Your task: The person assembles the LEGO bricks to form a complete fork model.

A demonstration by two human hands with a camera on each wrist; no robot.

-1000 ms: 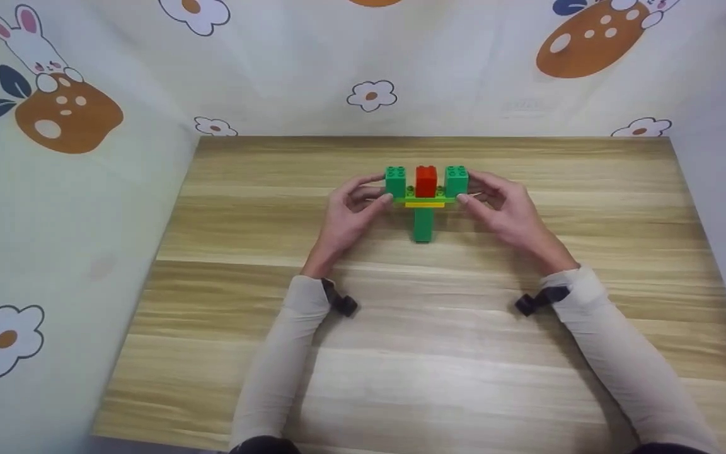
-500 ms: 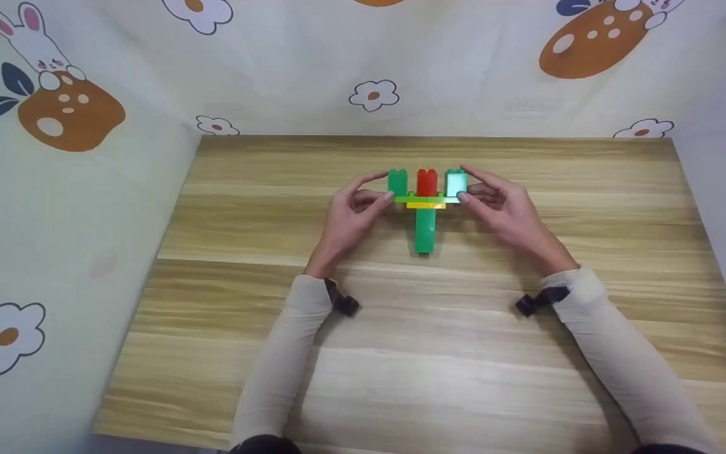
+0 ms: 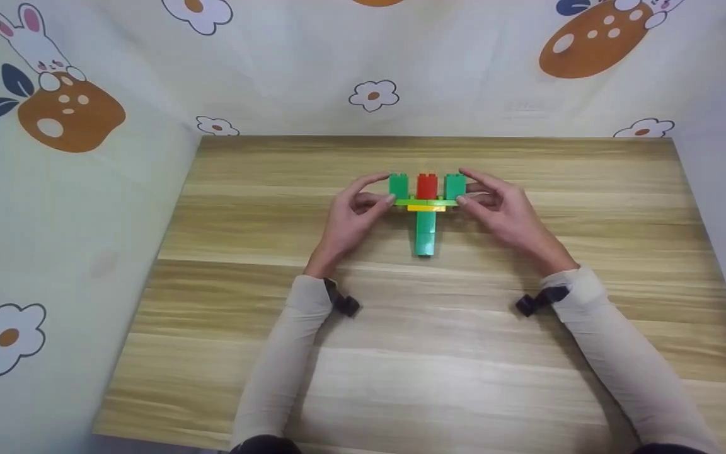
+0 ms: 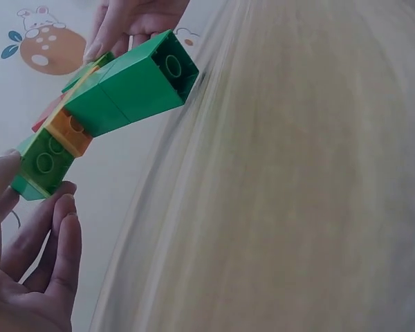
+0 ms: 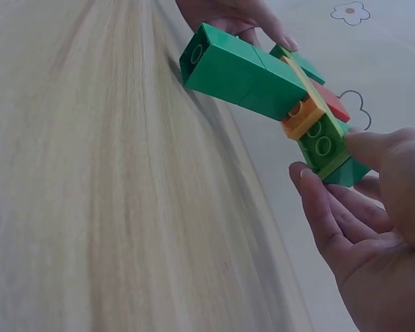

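Note:
Both hands hold one structure of toy building blocks between them. Its stem is two stacked green blocks [image 3: 425, 233], topped by a yellow piece [image 3: 426, 208] and a light-green crossbar [image 3: 426, 202]. On the crossbar stand a left green block [image 3: 399, 187], a red block [image 3: 426, 186] and a right green block [image 3: 455, 187]. My left hand [image 3: 353, 211] pinches the left end, thumb at the crossbar. The right hand [image 3: 503, 210] grips the other end likewise. In the wrist views the structure is tilted, and the stem's hollow underside [image 4: 174, 66] shows.
A wood-grain table [image 3: 426, 353] lies beneath the arms. Behind it and at the left hang pale curtains [image 3: 287, 69] printed with flowers and rabbits. Each wrist carries a small black camera, on the left [image 3: 345, 304] and right [image 3: 528, 305].
The block structure has tipped so its stem swings toward me and shows more of its length. The tops of the blocks show less. Both hands keep their hold and stay nearly in place.

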